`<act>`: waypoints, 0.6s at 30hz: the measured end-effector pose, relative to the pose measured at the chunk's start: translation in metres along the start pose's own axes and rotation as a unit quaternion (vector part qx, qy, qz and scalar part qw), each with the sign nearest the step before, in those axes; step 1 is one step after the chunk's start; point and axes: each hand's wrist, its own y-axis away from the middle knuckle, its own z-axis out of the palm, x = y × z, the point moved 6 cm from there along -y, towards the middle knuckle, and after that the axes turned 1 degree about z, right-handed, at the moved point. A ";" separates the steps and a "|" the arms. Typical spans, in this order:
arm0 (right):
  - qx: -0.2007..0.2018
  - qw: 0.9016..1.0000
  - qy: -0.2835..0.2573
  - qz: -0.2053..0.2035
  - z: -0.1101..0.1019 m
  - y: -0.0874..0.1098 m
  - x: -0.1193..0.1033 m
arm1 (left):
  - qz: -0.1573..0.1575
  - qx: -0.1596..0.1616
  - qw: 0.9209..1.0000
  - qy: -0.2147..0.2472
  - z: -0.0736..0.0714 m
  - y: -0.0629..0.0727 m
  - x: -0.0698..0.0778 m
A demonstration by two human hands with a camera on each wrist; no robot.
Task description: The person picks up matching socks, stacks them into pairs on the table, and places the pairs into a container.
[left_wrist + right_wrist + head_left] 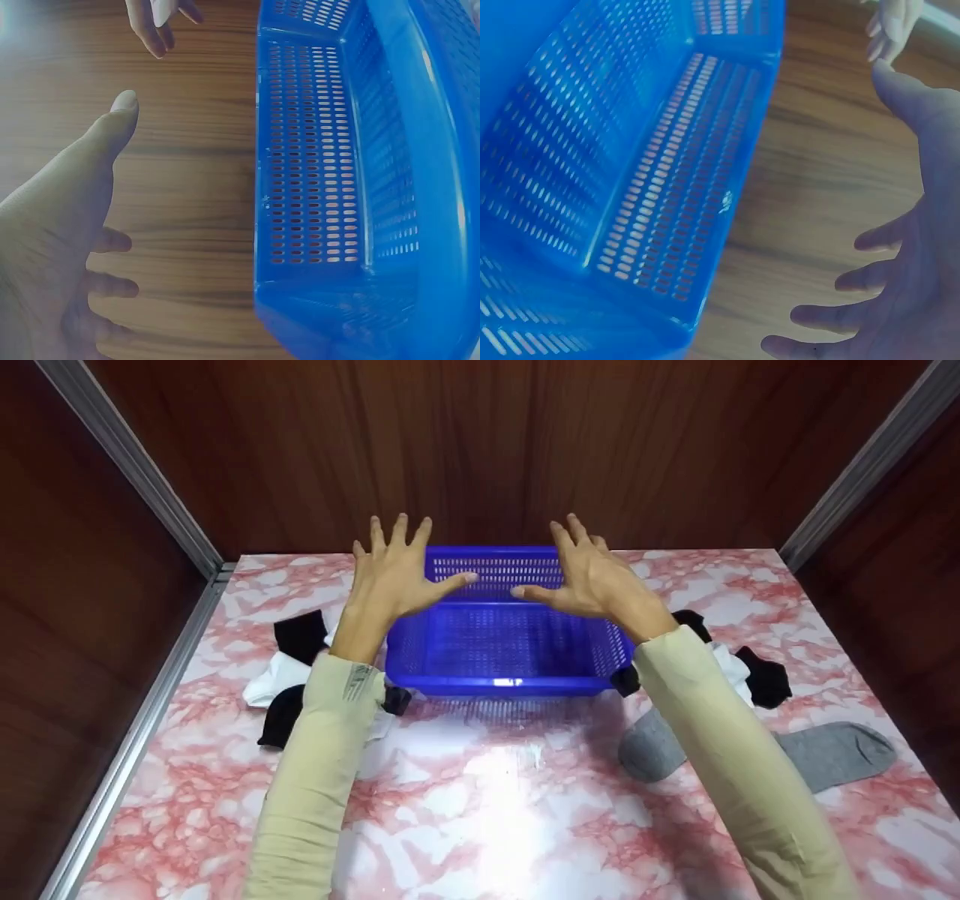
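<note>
Beneath both hands spreads a glossy pink-and-white marbled tabletop (480, 810); just below the palms stands a rectangular blue plastic basket (502, 641) with perforated mesh walls; a soft grey sock (832, 754) lies flat below the right forearm; black and white socks (289, 675) bunch beside the left wrist; the left hand (394, 574) and right hand (589, 577) hover above the basket, fingers spread straight, holding nothing.
</note>
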 end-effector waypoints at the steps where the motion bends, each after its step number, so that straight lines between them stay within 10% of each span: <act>1: 0.005 1.000 -0.001 -0.005 -0.001 0.001 -0.003 | -0.001 0.001 1.000 0.000 -0.002 0.002 -0.001; 18: 0.088 0.990 -0.031 -0.106 -0.006 0.025 -0.075 | 0.006 0.036 0.999 0.003 -0.027 0.029 -0.020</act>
